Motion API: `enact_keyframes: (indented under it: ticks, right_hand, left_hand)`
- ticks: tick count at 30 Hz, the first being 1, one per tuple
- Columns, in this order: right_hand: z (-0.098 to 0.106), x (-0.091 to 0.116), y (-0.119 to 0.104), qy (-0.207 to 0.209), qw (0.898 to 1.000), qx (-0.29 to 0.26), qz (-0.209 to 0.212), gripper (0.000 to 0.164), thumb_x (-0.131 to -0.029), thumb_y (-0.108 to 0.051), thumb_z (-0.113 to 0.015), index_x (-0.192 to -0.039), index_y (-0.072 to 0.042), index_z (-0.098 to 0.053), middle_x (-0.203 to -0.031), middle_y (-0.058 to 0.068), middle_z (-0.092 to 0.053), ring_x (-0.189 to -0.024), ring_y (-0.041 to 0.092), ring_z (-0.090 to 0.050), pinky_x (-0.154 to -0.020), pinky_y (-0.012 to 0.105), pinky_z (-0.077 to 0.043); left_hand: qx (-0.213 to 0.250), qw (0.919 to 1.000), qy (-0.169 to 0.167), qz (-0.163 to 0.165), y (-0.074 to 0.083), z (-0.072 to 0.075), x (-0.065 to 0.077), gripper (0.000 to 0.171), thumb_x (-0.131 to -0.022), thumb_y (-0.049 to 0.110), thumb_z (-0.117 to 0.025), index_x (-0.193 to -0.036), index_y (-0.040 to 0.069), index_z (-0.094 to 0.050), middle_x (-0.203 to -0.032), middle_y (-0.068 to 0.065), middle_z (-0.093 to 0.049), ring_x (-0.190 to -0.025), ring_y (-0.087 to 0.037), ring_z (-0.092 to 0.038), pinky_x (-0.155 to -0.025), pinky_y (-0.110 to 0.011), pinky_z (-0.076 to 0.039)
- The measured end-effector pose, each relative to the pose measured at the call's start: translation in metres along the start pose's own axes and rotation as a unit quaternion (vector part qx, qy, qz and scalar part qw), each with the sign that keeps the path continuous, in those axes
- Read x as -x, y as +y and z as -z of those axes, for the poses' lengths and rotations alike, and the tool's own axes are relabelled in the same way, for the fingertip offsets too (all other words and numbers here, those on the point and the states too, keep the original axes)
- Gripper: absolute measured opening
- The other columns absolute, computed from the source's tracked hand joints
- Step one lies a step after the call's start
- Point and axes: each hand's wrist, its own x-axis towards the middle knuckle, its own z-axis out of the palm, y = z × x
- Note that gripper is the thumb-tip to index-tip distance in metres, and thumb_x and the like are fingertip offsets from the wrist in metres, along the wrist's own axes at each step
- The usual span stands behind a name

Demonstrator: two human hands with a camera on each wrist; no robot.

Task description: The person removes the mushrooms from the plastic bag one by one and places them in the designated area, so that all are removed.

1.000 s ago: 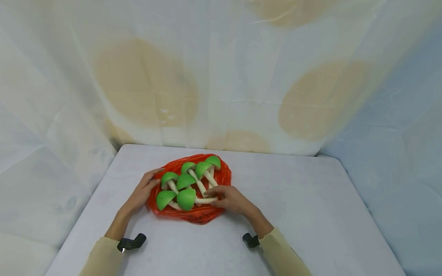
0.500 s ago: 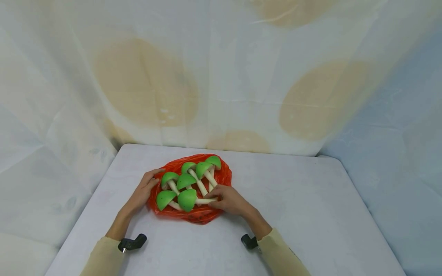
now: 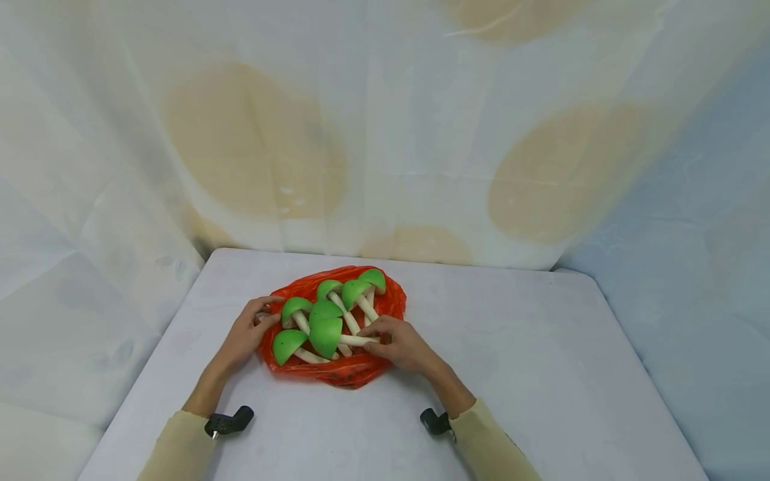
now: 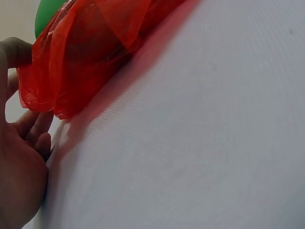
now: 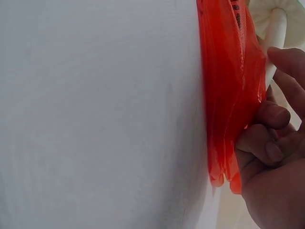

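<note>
A red plastic bag (image 3: 349, 379) lies spread open on the white table, with several green-capped, white-stemmed toy mushrooms (image 3: 287, 346) in it. My right hand (image 3: 402, 346) pinches the stem of the front toy mushroom (image 3: 326, 338) between thumb and fingers. Its cap points left and overlaps another green cap behind it. In the right wrist view the white stem (image 5: 275, 31) runs up from the fingertips, and the curled lower fingers lie against the bag. At the bag's left edge, my left hand (image 3: 243, 331) holds the red plastic, thumb and fingers on either side of it.
The white tabletop (image 3: 517, 361) extends around the bag, its far edge against a pale curtain (image 3: 415, 167) with tan spots. More curtain hangs at left and right. A dark wrist camera (image 3: 230, 421) sits on each wrist.
My right hand has raised the pinched mushroom slightly, its cap moving up over the one behind. White stems beneath it now show. The left hand stays at the bag's edge.
</note>
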Motion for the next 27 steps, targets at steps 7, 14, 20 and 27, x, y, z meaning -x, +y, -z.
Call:
enact_keyframes:
  ticks: [7, 14, 20, 27]
  right_hand:
    - [0.004, 0.004, -0.003, 0.001, 1.0, -0.007, -0.019, 0.022, -0.094, -0.031, -0.072, -0.116, -0.031, -0.072, -0.091, -0.004, -0.062, -0.079, 0.016, -0.053, -0.063, 0.026, -0.044]
    - [0.007, 0.005, -0.004, 0.021, 1.0, -0.009, -0.009, 0.023, -0.094, -0.036, -0.07, -0.117, -0.031, -0.07, -0.089, -0.001, -0.06, -0.082, 0.017, -0.052, -0.064, 0.027, -0.043]
    - [0.007, 0.005, -0.005, 0.032, 0.999, -0.027, 0.0, 0.023, -0.094, -0.035, -0.071, -0.117, -0.031, -0.07, -0.089, 0.001, -0.061, -0.082, 0.018, -0.051, -0.063, 0.027, -0.042]
    - [0.013, 0.005, -0.008, 0.044, 0.998, -0.037, 0.009, 0.024, -0.094, -0.032, -0.07, -0.118, -0.029, -0.069, -0.093, -0.002, -0.063, -0.08, 0.018, -0.052, -0.063, 0.027, -0.043]
  left_hand:
    - [-0.016, 0.9999, 0.005, 0.002, 0.002, -0.001, 0.001, 0.038, -0.103, 0.033, -0.058, -0.137, 0.018, -0.055, -0.133, -0.009, -0.049, -0.111, -0.022, -0.047, -0.086, -0.032, -0.04]
    - [-0.025, 0.9995, 0.012, -0.016, -0.001, -0.001, 0.001, 0.036, -0.103, 0.03, -0.059, -0.136, 0.018, -0.056, -0.133, -0.011, -0.048, -0.109, -0.022, -0.047, -0.084, -0.03, -0.039]
    - [-0.034, 0.9993, 0.011, -0.013, -0.002, -0.001, 0.001, 0.036, -0.102, 0.032, -0.059, -0.136, 0.018, -0.056, -0.135, -0.011, -0.047, -0.109, -0.022, -0.047, -0.084, -0.03, -0.039]
    - [-0.03, 0.9995, 0.01, -0.009, -0.001, -0.001, 0.001, 0.036, -0.102, 0.032, -0.06, -0.135, 0.019, -0.057, -0.136, -0.01, -0.046, -0.109, -0.022, -0.047, -0.086, -0.031, -0.04]
